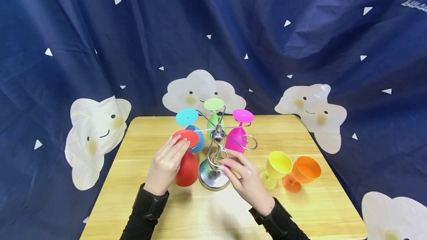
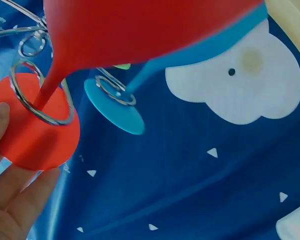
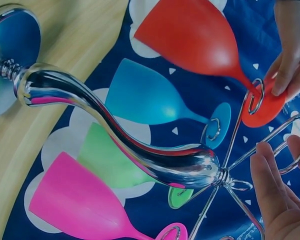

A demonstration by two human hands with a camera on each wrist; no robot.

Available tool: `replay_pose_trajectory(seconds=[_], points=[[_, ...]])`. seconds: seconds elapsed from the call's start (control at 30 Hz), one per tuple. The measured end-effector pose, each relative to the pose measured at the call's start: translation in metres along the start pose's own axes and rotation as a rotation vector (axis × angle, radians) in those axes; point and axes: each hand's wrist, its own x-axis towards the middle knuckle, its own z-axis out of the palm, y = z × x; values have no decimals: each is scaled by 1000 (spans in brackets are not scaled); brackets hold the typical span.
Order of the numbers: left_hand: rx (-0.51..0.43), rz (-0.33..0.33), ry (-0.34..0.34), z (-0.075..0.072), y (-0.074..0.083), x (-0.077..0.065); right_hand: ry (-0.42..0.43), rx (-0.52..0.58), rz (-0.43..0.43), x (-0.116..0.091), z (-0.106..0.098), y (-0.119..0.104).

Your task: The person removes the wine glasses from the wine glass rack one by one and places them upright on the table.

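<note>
A chrome goblet rack (image 1: 214, 181) stands on the table, its curled wire arms spread from the top of a wavy post. Upside down in one loop hangs a red goblet (image 1: 186, 169); my left hand (image 1: 164, 166) pinches its round foot between thumb and fingers. The loop surrounds the red stem in the left wrist view. With thumb and fingertips, my right hand (image 1: 245, 176) holds the curled end of a front rack arm. Blue (image 3: 142, 95), green (image 3: 107, 160) and pink (image 3: 77, 195) goblets also hang bowl down from other loops.
Right of the rack, a yellow goblet (image 1: 279, 164) and an orange goblet (image 1: 307, 169) stand upright on the wooden table (image 1: 133, 195). Behind the table hangs a dark blue curtain (image 1: 140, 29) with cloud and star prints.
</note>
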Motion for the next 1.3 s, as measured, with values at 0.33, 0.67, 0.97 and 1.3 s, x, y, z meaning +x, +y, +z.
replay_pose_trajectory(seconds=[0.33,0.67,0.97,1.3], points=[[36,-49,2,1,-8,3,10,-11,-7,-1,0,0],[6,-22,100,18,-10,29,20,15,-25,1,0,0],[-75,-2,126,27,-10,42,36,29,-44,3,2,1],[-189,-14,102,28,-10,48,31,31,-25,2,1,0]])
